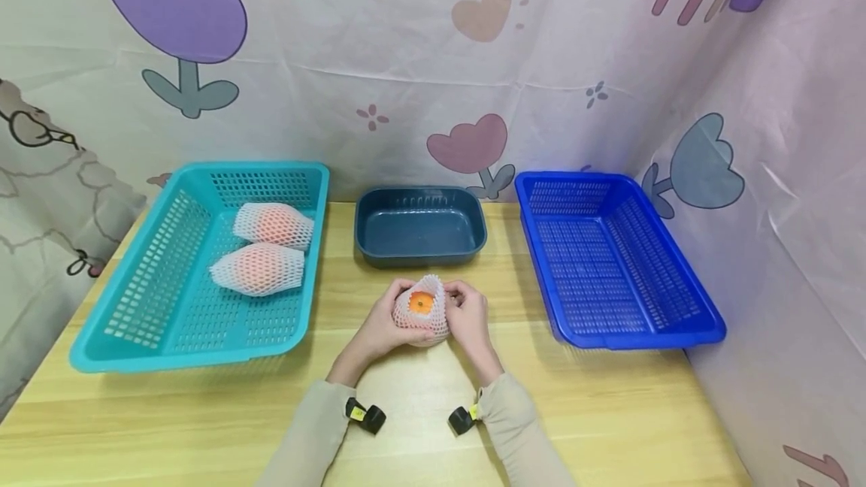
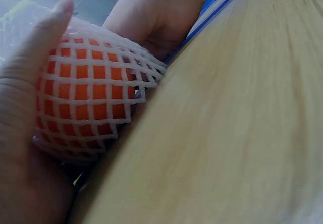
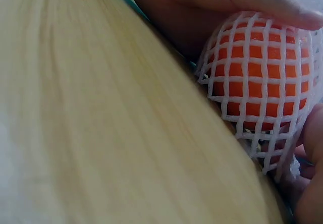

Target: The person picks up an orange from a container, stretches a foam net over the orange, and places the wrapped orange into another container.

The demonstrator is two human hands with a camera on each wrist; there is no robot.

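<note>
In the head view, a round orange fruit (image 1: pixel 421 304) sits inside a white foam net sleeve (image 1: pixel 433 325) on the table. The net's top is open and the fruit's stem end shows through it. My left hand (image 1: pixel 379 329) grips the netted fruit from the left, its thumb lying across the near side. On the other side, my right hand (image 1: pixel 468 316) pinches the edge of the net with thumb and bent fingers. Both wrist views show orange skin through the mesh. The fingers of my left hand behind the fruit are partly hidden.
On the left stands a teal basket (image 1: pixel 199 359) with two net-wrapped fruits (image 1: pixel 260 269) inside. A dark blue-grey tub (image 1: pixel 419 255) is just beyond my hands. To the right, a blue basket (image 1: pixel 639 340) stands near the wall cloth (image 1: pixel 778 171). Everything rests on a wooden table (image 1: pixel 419 449).
</note>
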